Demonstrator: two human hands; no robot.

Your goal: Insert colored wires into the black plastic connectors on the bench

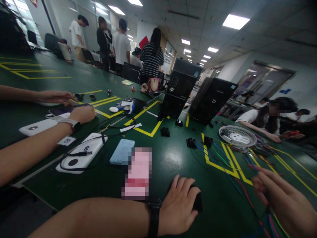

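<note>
Head: left hand cupping one black part; right hand fingers open by wires.

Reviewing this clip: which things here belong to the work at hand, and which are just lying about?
Likely in use:
left hand on a black plastic part
right hand by loose coloured wires
black connectors

Lying about:
white cabled device
pale blue case
black computer towers

Glossy green workbench, matt black plastic connectors.
</note>
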